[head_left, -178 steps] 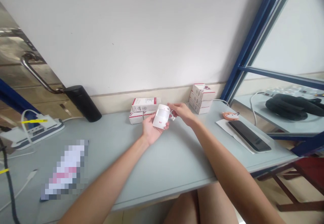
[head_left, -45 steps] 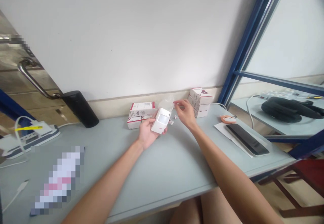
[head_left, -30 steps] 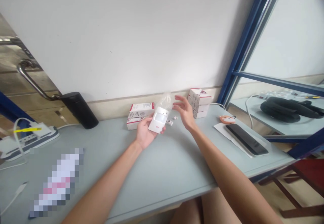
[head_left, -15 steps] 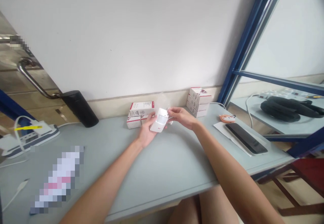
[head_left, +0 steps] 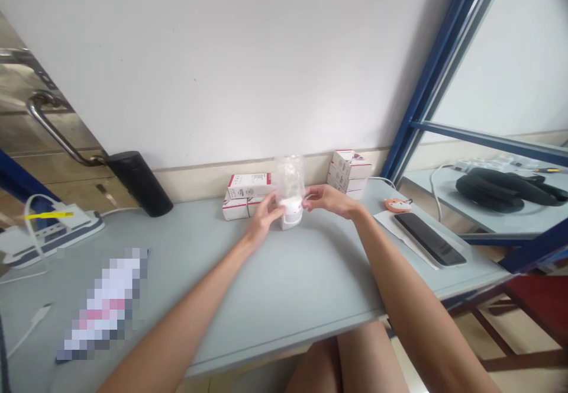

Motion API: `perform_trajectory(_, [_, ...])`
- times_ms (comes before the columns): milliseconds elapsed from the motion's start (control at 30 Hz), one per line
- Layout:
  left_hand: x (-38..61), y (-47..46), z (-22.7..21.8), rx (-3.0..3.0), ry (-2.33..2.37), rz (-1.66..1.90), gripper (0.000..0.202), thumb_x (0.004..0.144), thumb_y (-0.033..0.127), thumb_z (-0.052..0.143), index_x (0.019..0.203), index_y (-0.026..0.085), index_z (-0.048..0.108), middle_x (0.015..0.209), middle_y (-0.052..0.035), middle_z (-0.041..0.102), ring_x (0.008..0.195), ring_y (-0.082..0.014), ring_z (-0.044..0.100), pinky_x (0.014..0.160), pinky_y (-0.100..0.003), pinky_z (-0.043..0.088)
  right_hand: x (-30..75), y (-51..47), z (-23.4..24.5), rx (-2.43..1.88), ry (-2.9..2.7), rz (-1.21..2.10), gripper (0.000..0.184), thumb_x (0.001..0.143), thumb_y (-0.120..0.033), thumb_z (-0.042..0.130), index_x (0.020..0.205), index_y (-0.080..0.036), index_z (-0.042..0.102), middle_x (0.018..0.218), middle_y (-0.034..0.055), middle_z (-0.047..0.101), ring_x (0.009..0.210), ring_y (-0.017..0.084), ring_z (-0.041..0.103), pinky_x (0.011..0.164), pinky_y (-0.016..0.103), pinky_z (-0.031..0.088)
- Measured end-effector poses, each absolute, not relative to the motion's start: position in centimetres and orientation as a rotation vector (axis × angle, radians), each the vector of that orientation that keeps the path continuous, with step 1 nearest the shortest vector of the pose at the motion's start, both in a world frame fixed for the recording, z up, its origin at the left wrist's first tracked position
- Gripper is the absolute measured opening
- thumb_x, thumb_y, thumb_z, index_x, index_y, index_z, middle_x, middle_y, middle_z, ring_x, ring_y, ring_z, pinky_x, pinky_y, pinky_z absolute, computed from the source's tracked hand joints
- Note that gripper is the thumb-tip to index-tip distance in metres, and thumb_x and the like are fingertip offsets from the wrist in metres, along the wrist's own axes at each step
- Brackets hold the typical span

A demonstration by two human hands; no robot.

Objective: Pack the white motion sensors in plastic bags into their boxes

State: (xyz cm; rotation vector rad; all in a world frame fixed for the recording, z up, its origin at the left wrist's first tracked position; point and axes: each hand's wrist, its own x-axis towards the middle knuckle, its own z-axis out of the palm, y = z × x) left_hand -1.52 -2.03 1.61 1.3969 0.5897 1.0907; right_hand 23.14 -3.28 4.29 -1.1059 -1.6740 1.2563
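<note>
A small white plastic device (head_left: 291,215) stands upright on the grey table (head_left: 275,286) near the wall. A clear plastic bag (head_left: 290,177) rises from its top. My left hand (head_left: 266,218) grips the device and bag from the left. My right hand (head_left: 326,199) pinches the bag and device from the right. Both hands have their fingers closed around it.
White and red boxes lie behind the hands: a low pile (head_left: 245,195) and a stack (head_left: 348,171). A phone (head_left: 428,238) on paper lies at right beside an orange tag (head_left: 394,205). A black cylinder (head_left: 139,183) and a power strip (head_left: 48,233) sit at left.
The device went from lying tilted in my left palm to standing upright on the table. The clear bag now stands up over it, with my right hand closed on it.
</note>
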Motion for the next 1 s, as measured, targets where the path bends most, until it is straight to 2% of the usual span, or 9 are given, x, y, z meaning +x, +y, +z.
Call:
perform_trajectory(133, [-1.3,-1.6,1.1,1.444,0.612,1.067,0.051,0.081,0.047,0.086,0.121,0.019,0.075,0.124,-0.0125,0.077,0.121,-0.0330,0.067,0.104,-0.040,0.048,22.9,-3.3,4.1,-1.293,-1.816,1.181,0.037,0.077,-0.048,0.086,0.100,-0.021,0.077,0.095,0.0026,0.075,0.088,0.019,0.065,0.088,0.035,0.051])
perform_trajectory(267, [-1.6,-0.8,0.1,1.553,0.662,0.985,0.051,0.079,0.054,0.085,0.115,0.019,0.076,0.118,-0.0118,0.078,0.115,-0.0337,0.068,0.099,-0.040,0.050,23.2,-3.7,4.4,-1.187,-1.831,1.180,0.050,0.078,-0.047,0.086,0.122,-0.026,0.073,0.125,0.0060,0.072,0.105,0.022,0.066,0.096,0.037,0.051])
perform_trajectory(333, [-1.9,-0.7,0.0,1.595,0.693,0.919,0.051,0.079,0.057,0.084,0.113,0.019,0.077,0.115,-0.0116,0.078,0.110,-0.0340,0.069,0.096,-0.040,0.051,23.2,-3.8,4.6,-1.101,-1.827,1.191,0.053,0.080,-0.048,0.085,0.127,-0.027,0.071,0.132,0.0060,0.069,0.110,0.022,0.065,0.100,0.037,0.051])
perform_trajectory(433, [-2.2,-1.2,0.4,1.625,0.724,0.884,0.053,0.081,0.058,0.081,0.117,0.019,0.075,0.118,-0.0115,0.077,0.111,-0.0334,0.068,0.095,-0.039,0.050,22.8,-3.8,4.6,-1.105,-1.839,1.203,0.051,0.080,-0.051,0.084,0.123,-0.025,0.074,0.126,0.0055,0.072,0.106,0.022,0.066,0.098,0.037,0.051])
perform_trajectory(533, [-2.1,-1.8,0.9,1.627,0.743,1.030,0.058,0.081,0.049,0.084,0.131,0.024,0.069,0.130,-0.0102,0.072,0.120,-0.0316,0.064,0.100,-0.037,0.049,22.7,-3.5,4.2,-1.231,-1.870,1.194,0.047,0.078,-0.052,0.085,0.115,-0.023,0.077,0.111,0.0048,0.076,0.098,0.023,0.067,0.094,0.038,0.051])
perform_trajectory(633, [-1.9,-2.0,1.1,1.667,0.758,1.118,0.051,0.078,0.042,0.087,0.123,0.022,0.073,0.122,-0.0103,0.074,0.111,-0.0302,0.065,0.097,-0.036,0.048,22.8,-3.4,3.9,-1.323,-1.924,1.174,0.045,0.074,-0.049,0.089,0.109,-0.024,0.078,0.100,0.0039,0.077,0.093,0.024,0.067,0.089,0.038,0.052])
perform_trajectory(700, [-1.8,-1.8,1.0,1.751,0.766,1.078,0.041,0.077,0.039,0.087,0.112,0.021,0.076,0.111,-0.0100,0.075,0.103,-0.0295,0.065,0.094,-0.036,0.048,23.0,-3.5,3.9,-1.293,-1.923,1.151,0.049,0.070,-0.046,0.091,0.112,-0.024,0.079,0.102,0.0041,0.077,0.093,0.024,0.066,0.087,0.037,0.053])
perform_trajectory(800, [-1.9,-1.8,0.8,1.846,0.740,1.008,0.035,0.075,0.033,0.088,0.107,0.022,0.078,0.108,-0.0090,0.075,0.100,-0.0286,0.063,0.092,-0.036,0.047,23.0,-3.5,4.0,-1.255,-1.925,1.101,0.055,0.069,-0.046,0.091,0.118,-0.024,0.078,0.105,0.0045,0.077,0.093,0.023,0.065,0.086,0.036,0.053])
perform_trajectory(1000, [-1.4,-2.1,0.6,1.693,0.742,1.116,0.049,0.068,0.030,0.094,0.112,0.022,0.075,0.111,-0.0089,0.072,0.101,-0.0270,0.062,0.091,-0.034,0.047,22.5,-3.5,4.1,-1.268,-1.998,1.137,0.054,0.070,-0.047,0.091,0.117,-0.025,0.078,0.108,0.0047,0.079,0.092,0.023,0.069,0.087,0.037,0.055])
